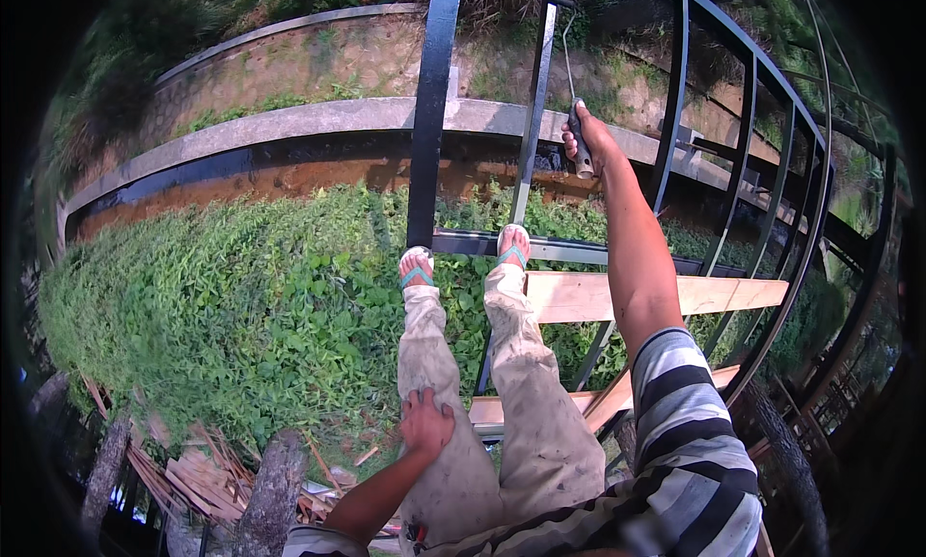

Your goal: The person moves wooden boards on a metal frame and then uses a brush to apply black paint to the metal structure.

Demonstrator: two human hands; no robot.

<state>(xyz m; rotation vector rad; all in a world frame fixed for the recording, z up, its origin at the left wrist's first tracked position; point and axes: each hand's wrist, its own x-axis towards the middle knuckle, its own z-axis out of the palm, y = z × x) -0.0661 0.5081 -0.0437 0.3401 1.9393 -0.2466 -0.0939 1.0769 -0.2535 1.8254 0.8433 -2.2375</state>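
Note:
My right hand [596, 142] is closed around the dark handle of a paint roller [569, 60], arm stretched far forward. The roller's thin wire frame runs up to a small dark head that lies across a narrow metal beam [536, 94]. Part of that beam is black and part is bare grey. My left hand [426, 422] lies on my left leg just below the knee, fingers spread over the light trousers, holding nothing. Both my feet, in sandals with turquoise straps, stand on the metal frame, the left one at the end of a wide black beam [425, 123].
Black metal bars [743, 123] form an open frame on the right. Wooden planks [656, 297] lie across it beside my legs. Under the frame is green undergrowth [270, 297]. A concrete-edged ditch [289, 128] curves beyond it. Scrap wood [207, 475] lies among tree trunks at lower left.

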